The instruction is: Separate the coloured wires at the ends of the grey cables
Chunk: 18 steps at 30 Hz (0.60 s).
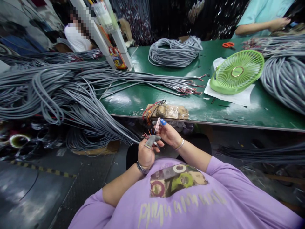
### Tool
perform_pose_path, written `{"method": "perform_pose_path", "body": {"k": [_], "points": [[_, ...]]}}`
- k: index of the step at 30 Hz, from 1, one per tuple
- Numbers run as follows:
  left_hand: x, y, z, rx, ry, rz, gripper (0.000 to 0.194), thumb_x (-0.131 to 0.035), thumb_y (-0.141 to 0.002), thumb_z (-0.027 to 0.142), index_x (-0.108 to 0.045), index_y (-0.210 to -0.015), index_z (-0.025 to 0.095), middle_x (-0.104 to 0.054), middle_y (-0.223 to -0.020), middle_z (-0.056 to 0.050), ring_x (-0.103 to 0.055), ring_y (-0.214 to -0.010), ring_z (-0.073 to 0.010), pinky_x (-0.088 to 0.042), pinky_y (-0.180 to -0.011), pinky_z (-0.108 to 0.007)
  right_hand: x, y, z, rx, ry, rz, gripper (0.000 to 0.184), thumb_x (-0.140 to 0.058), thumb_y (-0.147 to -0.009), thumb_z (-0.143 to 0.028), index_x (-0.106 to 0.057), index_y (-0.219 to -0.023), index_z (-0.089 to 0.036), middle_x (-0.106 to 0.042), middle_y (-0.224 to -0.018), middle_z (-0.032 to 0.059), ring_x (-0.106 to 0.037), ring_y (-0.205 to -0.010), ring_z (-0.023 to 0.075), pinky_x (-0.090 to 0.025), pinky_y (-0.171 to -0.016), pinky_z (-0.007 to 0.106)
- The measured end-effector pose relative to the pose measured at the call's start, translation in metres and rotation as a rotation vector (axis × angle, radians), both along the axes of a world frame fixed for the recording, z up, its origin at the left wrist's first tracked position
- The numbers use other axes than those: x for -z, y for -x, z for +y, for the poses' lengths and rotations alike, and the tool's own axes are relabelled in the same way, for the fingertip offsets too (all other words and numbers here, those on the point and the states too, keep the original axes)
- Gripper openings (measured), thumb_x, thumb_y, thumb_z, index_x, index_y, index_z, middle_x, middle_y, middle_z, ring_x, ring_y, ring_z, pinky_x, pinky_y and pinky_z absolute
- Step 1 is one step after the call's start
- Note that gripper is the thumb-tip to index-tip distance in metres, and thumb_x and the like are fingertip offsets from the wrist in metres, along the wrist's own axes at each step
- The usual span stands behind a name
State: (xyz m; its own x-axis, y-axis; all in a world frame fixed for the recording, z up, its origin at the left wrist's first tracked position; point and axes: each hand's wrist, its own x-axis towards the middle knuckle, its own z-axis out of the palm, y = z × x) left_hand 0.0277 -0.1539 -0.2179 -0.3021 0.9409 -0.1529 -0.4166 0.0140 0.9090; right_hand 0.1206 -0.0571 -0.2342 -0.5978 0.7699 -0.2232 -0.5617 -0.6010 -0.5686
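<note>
In our left hand (146, 155) we hold a fan of thin coloured wires (149, 133), its grip closed on them under a grey-covered thumb; with our right hand (170, 135) we pinch a small pale strip (157, 124) upright between the fingertips, one of them covered in blue; the strip stands just beside the wire ends, both in front of our body near the front edge of the green tabletop (130, 101).

Just beyond our hands a worn wooden block (170, 111) lies along that edge, with red and black leads (152, 109) at its left end; behind it grey cables (143, 78) stretch from the left, their stripped ends fanned out; a grey coil (175, 52) lies farther back; a green fan (238, 71) stands on white paper (245, 95) to the right, orange-handled scissors (228, 45) beyond it.
</note>
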Motion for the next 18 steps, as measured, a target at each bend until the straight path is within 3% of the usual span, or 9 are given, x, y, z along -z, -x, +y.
{"method": "perform_pose_path", "body": {"k": [6,11,13,18], "points": [[0.003,0.000,0.003,-0.006,-0.027,0.060,0.028,-0.064,-0.080,0.040,-0.070,-0.081,0.013,-0.071,-0.065,-0.007,-0.066,-0.056,-0.0153,-0.041,-0.039,-0.018,0.003,0.003,-0.005,0.170,-0.152,-0.164,0.041,-0.078,-0.065,-0.052,-0.056,-0.067,-0.017,-0.044,-0.054,-0.0061,-0.035,-0.049,0.0060,-0.030,-0.047,0.020],[0.012,0.017,0.003,-0.015,-0.147,0.506,0.026,-0.058,-0.086,0.037,-0.073,-0.083,0.015,-0.074,-0.073,-0.008,-0.066,-0.055,-0.0143,-0.046,-0.043,-0.022,0.011,0.004,-0.003,0.354,-0.290,-0.318,0.045,-0.071,-0.068,-0.060,-0.056,-0.067,-0.018,-0.048,-0.051,-0.0049,-0.037,-0.048,0.0069,-0.031,-0.049,0.022],[0.014,0.025,0.004,-0.021,-0.242,0.747,0.023,-0.058,-0.086,0.032,-0.073,-0.079,0.016,-0.075,-0.077,-0.008,-0.068,-0.061,-0.0158,-0.050,-0.050,-0.024,0.012,0.004,-0.002,0.336,-0.291,-0.313,0.047,-0.070,-0.068,-0.063,-0.056,-0.066,-0.018,-0.048,-0.052,-0.0045,-0.038,-0.048,0.0073,-0.032,-0.049,0.023],[0.013,0.037,0.012,-0.101,-0.495,1.268,0.016,-0.056,-0.084,0.023,-0.070,-0.080,0.017,-0.073,-0.071,-0.006,-0.069,-0.065,-0.0173,-0.052,-0.061,-0.027,0.004,0.007,-0.001,0.120,-0.136,-0.160,0.051,-0.070,-0.065,-0.066,-0.063,-0.076,-0.017,-0.053,-0.061,-0.0029,-0.041,-0.053,0.0077,-0.035,-0.051,0.022]]}}
